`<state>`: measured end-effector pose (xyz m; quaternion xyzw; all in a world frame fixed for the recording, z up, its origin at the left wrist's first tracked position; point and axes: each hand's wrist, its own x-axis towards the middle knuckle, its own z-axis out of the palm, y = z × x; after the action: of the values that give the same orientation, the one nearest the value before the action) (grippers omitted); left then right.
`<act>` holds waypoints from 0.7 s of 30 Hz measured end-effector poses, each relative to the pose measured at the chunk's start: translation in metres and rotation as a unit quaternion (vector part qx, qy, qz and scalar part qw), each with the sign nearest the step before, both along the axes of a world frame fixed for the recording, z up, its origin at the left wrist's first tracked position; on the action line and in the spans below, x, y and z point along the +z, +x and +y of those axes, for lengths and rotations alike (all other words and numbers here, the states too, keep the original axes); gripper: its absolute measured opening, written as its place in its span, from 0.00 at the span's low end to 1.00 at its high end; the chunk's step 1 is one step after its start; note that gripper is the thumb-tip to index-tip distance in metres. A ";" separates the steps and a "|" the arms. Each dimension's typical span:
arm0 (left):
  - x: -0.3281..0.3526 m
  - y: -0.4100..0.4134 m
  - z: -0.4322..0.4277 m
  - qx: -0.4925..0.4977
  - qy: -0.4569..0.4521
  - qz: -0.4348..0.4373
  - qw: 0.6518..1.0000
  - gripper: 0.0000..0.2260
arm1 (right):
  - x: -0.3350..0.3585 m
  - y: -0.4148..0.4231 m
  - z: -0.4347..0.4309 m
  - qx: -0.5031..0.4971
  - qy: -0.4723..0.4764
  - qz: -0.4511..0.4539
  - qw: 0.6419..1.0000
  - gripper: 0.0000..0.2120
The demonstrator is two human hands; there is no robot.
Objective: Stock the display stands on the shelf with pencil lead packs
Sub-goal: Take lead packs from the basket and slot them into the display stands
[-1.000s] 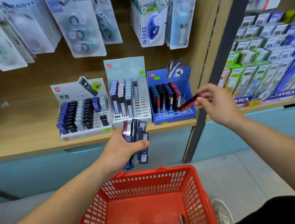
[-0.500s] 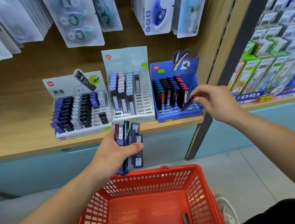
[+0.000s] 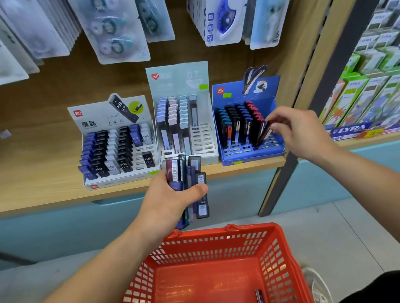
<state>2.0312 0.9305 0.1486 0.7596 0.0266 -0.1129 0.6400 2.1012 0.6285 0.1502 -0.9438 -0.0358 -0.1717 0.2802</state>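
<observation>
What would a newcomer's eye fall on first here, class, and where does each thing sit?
The red basket fills the bottom centre, in front of the person. Just above it, the left hand grips a bundle of lead packs before the shelf edge. To the right, the right hand pinches a tilted dark red pack at the front right of the blue stand on the shelf.

place: stationery shop | evidence: hanging blister packs [image 3: 120, 30], price-tagged display stands [image 3: 247, 123], red basket [image 3: 274, 261]
</observation>
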 end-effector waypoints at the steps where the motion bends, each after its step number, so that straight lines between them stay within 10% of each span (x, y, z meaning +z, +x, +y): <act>1: 0.000 0.001 -0.001 0.000 0.001 0.001 1.000 0.14 | -0.001 0.002 0.001 0.000 0.003 -0.004 1.000 0.07; 21: -0.001 0.002 -0.002 -0.008 0.014 0.001 1.000 0.11 | -0.023 0.017 0.003 0.007 -0.014 -0.072 0.997 0.06</act>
<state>2.0334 0.9285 0.1478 0.7687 0.0228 -0.1182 0.6281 2.1178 0.6316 0.1268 -0.9327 -0.0648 -0.2365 0.2645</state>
